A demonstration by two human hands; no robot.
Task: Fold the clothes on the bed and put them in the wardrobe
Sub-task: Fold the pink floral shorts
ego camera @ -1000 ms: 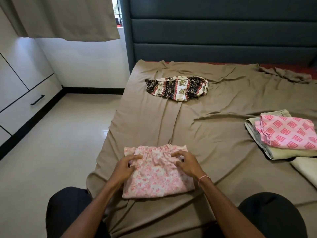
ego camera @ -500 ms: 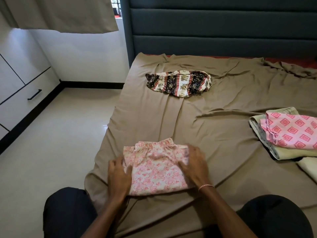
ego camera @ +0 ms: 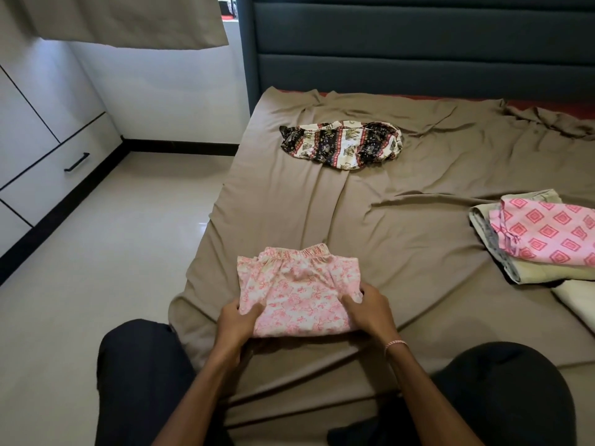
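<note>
A folded pink floral garment [ego camera: 297, 292] lies at the near edge of the bed, elastic waistband facing away from me. My left hand [ego camera: 236, 321] grips its near left corner, thumb on top. My right hand [ego camera: 370, 309] grips its near right corner, a pink bracelet on the wrist. An unfolded black, white and red patterned garment [ego camera: 343, 144] lies farther up the bed. At the right sits a stack of folded clothes: a pink diamond-print piece [ego camera: 547, 233] on top of a beige one [ego camera: 515, 268].
A tan sheet [ego camera: 402, 214] covers the bed below a dark teal headboard [ego camera: 418, 43]. White wardrobe fronts with a black drawer handle [ego camera: 76, 162] stand at the left across a pale tiled floor [ego camera: 112, 252]. A curtain [ego camera: 128, 20] hangs above. My dark-trousered knees flank the bed's edge.
My hands slid from the garment's sides down to its near corners and closed on them. The near edge looks slightly lifted. The view tilted a little.
</note>
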